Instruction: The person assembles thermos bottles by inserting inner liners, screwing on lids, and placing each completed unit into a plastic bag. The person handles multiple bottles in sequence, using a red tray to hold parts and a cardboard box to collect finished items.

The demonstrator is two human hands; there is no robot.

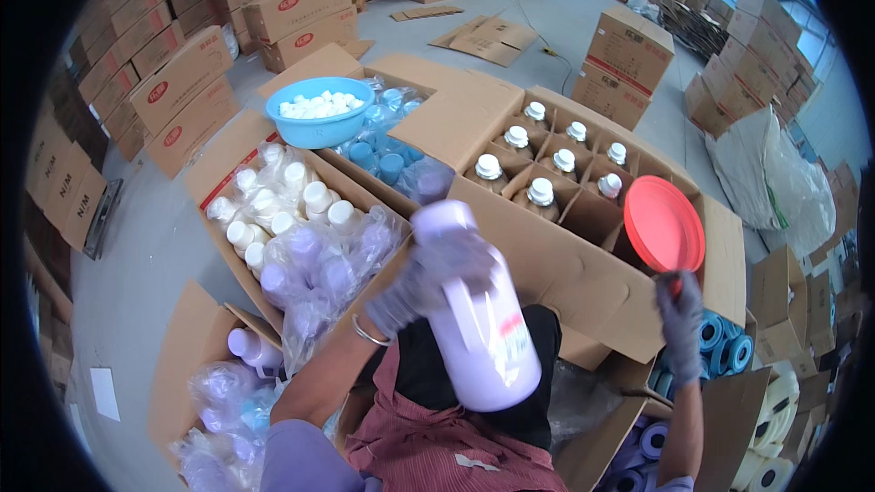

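My left hand (436, 273), in a grey glove, is wrapped round a pale purple plastic bottle (497, 360) with a side handle. The bottle tilts over my lap, and its label faces up. My gloved right hand (680, 314) is closed on a bit of red at the lower edge of a red round, dish-shaped plastic piece (665, 223). That piece stands tilted at the right end of a divided carton (565, 264). White-capped bottles (563, 161) fill several of the carton's compartments.
Left of the divided carton, a blue basin (296, 132) of white caps (321, 106) rests on a carton of blue bottles. Nearer stands a carton of white bottles (319, 197) and bagged purple ones. Teal rolls (711, 333) lie at the right. Stacked cartons (624, 59) stand behind.
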